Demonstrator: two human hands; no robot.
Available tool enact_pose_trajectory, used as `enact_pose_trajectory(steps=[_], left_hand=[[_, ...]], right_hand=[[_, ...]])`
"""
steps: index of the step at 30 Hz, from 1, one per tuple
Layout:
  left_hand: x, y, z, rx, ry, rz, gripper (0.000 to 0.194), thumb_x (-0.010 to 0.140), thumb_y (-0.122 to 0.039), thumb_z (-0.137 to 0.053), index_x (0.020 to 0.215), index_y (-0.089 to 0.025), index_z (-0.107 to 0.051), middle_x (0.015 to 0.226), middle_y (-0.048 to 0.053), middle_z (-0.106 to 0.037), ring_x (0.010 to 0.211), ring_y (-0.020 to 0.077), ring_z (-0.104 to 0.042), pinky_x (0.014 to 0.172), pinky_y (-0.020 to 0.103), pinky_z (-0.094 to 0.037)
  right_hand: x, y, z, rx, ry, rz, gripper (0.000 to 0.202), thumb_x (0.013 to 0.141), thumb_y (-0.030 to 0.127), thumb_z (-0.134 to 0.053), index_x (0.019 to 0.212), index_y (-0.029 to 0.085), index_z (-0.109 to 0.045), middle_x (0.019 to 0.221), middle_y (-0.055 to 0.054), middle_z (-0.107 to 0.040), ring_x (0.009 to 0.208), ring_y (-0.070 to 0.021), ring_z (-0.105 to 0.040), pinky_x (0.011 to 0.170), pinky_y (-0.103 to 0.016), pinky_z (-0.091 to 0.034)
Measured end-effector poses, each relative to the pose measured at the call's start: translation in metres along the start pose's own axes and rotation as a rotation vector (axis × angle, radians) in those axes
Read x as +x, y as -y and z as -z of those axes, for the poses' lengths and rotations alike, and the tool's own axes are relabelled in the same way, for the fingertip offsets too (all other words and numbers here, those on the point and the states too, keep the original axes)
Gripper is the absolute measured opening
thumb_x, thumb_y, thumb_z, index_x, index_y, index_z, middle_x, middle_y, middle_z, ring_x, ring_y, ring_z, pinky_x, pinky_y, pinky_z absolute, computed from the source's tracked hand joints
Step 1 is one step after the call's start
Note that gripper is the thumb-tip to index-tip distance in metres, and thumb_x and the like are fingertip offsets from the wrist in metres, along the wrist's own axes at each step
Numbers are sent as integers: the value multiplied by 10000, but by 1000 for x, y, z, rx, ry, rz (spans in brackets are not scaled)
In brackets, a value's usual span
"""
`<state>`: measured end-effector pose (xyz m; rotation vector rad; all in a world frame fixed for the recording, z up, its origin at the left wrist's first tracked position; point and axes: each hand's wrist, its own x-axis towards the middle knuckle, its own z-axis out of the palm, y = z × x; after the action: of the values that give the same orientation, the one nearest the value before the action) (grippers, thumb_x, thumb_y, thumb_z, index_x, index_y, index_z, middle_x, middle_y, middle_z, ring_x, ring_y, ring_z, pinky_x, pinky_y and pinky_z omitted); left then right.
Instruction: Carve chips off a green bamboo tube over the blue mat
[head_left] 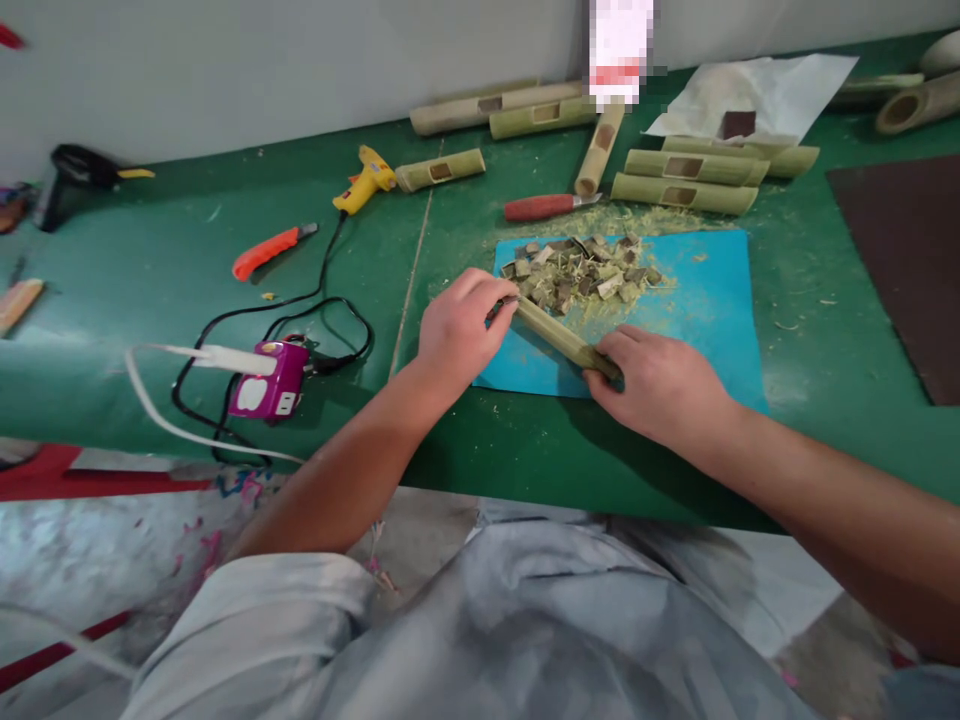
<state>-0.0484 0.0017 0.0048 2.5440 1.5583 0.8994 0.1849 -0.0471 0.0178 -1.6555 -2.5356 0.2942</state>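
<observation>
Between my two hands a pale green bamboo tube [556, 333] slants over a blue mat [716, 320]. My left hand [466, 325] is closed on the tube's far-left end, and something dark shows beside the thumb, too small to name. Thumb and fingers of my right hand [652, 378] grip the nearer right end. Just behind the tube lies a heap of bamboo chips and shavings [581, 270] on the mat. A knife with a red handle [544, 207] rests past the mat's back edge.
Several notched bamboo tubes [684, 193] lie at the back. Leftward are a yellow glue gun [367, 182], an orange utility knife [266, 252] and a purple power adapter [274, 380] with looping cords. A dark brown sheet [911, 270] covers the right side.
</observation>
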Motion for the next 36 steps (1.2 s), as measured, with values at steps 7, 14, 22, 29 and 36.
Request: enact_pose_trajectory(steps=[7,14,22,29,36], left_hand=[[-5,8,-7,-53,25,38,169,925,-240,-580,984,-175,-724,942,63,-721,874,163,-675,793,262,-524],[-9,1,-14,-115,29,-94,186,952,-244,-552,970,-157,-715,919,64,-737,858,156,-687,797,258,-532],[-4,15,-8,-35,-32,-155,197,942,-200,-542,840,-133,-696,780,56,-680,728,138,-632,689,239,-489],[-5,13,-11,-59,-48,-149,189,946,-215,-548,835,-141,-681,773,40,-667,722,128,-617,691,234,-486],[-4,14,-12,-82,-33,-165,202,955,-215,-536,834,-139,-680,772,47,-660,724,132,-613,691,241,-489]], right_hand=[[0,-2,0,19,31,-29,245,893,354,-463,913,178,-632,919,-68,-663,700,-175,-566,569,-328,-261],[1,-2,-2,16,29,-28,240,899,353,-466,907,178,-630,914,-66,-663,728,-183,-584,582,-327,-276],[-2,-1,-3,-31,11,-18,237,912,361,-470,894,177,-618,909,-61,-658,721,-179,-580,575,-330,-267],[-3,1,-2,-55,30,-10,251,924,367,-469,922,172,-626,923,-61,-656,741,-184,-588,579,-330,-274],[-2,2,0,-75,51,-7,259,934,364,-461,939,164,-626,932,-65,-657,761,-193,-599,581,-329,-275]])
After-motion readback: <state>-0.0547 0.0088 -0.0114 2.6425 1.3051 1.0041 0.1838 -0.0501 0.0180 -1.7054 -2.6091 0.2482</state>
